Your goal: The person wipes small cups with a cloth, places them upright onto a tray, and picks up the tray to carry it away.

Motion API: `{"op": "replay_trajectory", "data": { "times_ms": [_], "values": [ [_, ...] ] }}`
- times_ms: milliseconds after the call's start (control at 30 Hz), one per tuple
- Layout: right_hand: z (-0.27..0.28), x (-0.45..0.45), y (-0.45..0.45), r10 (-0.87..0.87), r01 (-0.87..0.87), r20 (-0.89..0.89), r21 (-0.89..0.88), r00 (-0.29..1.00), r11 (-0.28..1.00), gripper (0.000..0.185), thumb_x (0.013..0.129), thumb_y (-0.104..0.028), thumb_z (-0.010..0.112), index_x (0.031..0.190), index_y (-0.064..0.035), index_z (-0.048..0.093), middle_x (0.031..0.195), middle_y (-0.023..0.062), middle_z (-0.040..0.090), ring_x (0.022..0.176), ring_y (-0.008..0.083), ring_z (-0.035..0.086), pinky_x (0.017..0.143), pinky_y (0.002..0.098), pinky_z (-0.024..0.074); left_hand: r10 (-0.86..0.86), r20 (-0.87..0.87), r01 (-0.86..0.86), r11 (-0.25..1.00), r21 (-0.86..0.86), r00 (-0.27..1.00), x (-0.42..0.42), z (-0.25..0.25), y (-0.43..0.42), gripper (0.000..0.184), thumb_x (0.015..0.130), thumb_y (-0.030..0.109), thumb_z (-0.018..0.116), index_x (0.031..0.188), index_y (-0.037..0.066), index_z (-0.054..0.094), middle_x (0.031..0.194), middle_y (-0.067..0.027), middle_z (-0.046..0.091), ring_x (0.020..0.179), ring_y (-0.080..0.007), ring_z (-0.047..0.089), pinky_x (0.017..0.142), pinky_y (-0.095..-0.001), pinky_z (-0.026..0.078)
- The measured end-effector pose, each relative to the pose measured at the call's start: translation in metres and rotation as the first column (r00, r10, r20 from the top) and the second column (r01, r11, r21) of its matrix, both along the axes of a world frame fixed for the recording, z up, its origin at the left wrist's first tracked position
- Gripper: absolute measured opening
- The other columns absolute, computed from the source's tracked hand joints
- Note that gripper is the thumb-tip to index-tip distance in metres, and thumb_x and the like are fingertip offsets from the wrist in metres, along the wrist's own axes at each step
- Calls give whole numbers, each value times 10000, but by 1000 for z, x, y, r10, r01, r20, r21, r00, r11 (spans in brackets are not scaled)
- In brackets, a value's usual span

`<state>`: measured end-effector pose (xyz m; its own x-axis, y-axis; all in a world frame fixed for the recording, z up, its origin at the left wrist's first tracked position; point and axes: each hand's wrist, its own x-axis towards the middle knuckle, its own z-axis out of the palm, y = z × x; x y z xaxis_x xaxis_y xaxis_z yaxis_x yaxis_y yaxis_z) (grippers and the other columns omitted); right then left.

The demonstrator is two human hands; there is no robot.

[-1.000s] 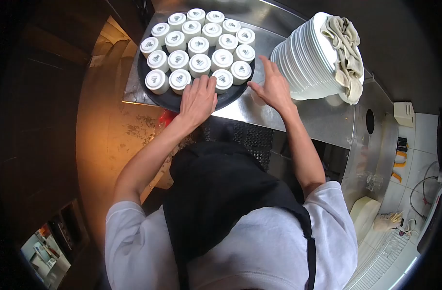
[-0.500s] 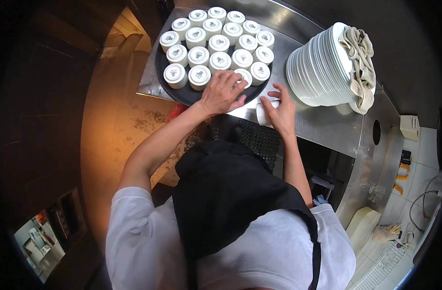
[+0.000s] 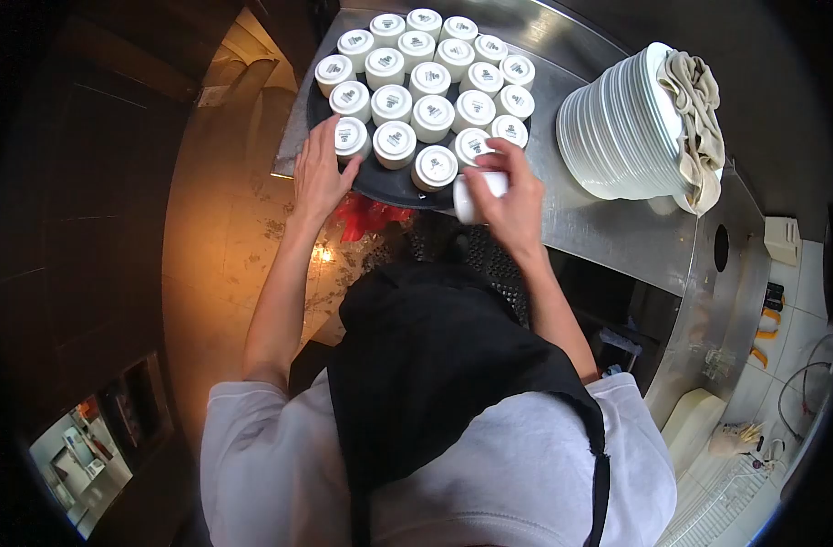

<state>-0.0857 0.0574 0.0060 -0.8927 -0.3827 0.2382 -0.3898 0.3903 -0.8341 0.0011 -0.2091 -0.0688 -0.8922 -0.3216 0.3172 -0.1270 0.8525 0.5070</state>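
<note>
Upside-down white cups stand close together on a round black tray, dark marks on their bases. My left hand is at the tray's left front edge, thumb and fingers apart beside the front-left cup. Another cup sits at the tray's front edge, between my hands. A white cup is gripped in my right hand, low at the tray's right front edge and partly hidden by the fingers.
The tray rests on a steel counter. To its right a tall stack of white plates leans, with a crumpled beige cloth on it. A red thing shows below the tray. A white box is at the far right.
My left hand has moved left to the tray's edge. A cup now stands at the front edge where it was. My right hand has closed on a cup at the tray's edge.
</note>
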Motion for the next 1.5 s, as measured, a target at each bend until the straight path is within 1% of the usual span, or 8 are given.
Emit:
{"op": "replay_trajectory", "data": {
  "times_ms": [200,333,400,500,633,1067,1267,1500],
  "values": [
    [3,9,-32,118,-118,7,-32,993,993,407,777,-162,752,1123,-26,587,840,135,698,783,303,699,710,385,542,161,-189,-194,965,-176,969,7,12,19,643,778,122,743,1339,29,444,1283,-194,525,1082,-365,550,916,-441,449],
    [-2,-1,-16,-24,25,41,-35,999,999,358,793,-162,744,1093,-31,599,825,129,714,783,264,708,725,353,533,12,-73,-4,994,105,997,25,4,51,520,787,223,760,1198,-11,543,1008,-145,624,957,-335,574,822,-435,436],
    [-7,-8,-2,-98,103,93,-50,991,993,337,812,-142,724,1095,-9,599,830,120,726,804,181,692,748,318,519,-100,25,99,994,35,995,24,-2,77,572,789,292,759,1214,-12,525,988,-141,625,946,-332,582,796,-433,434],
    [-12,-17,17,-112,350,577,-319,809,881,283,859,-122,690,1079,26,592,866,111,708,792,136,649,706,280,510,-87,147,91,996,-18,985,10,1,109,683,787,377,755,1264,-32,487,1036,-173,638,958,-337,600,763,-443,449],
    [-16,-15,41,-117,471,676,-369,728,801,234,883,-111,656,1069,13,585,897,125,690,767,140,641,684,265,508,-17,176,16,1000,4,984,-5,4,122,803,769,440,760,1309,-58,435,1064,-201,635,957,-354,608,733,-475,457],
    [-31,-6,60,-145,554,723,-368,675,747,206,889,-114,640,1050,3,587,923,130,681,783,148,632,694,275,502,-135,23,122,944,307,991,-10,-4,119,630,747,216,786,1223,-2,436,1076,-227,584,1001,-412,592,816,-465,507],
    [-27,-9,47,-108,496,704,-373,701,784,174,918,-128,619,1040,-7,586,938,121,670,836,158,643,735,276,517,-106,-2,105,984,144,994,-8,-5,123,647,759,183,780,1261,-23,427,1095,-239,589,1020,-412,597,827,-452,508],
    [-18,-6,25,-96,392,615,-367,782,844,213,872,-117,674,1029,5,597,903,108,688,796,144,641,727,269,505,-99,76,81,974,211,992,5,14,116,593,783,154,756,1271,-17,464,1110,-216,603,1048,-389,586,854,-441,500]
  ]
}}
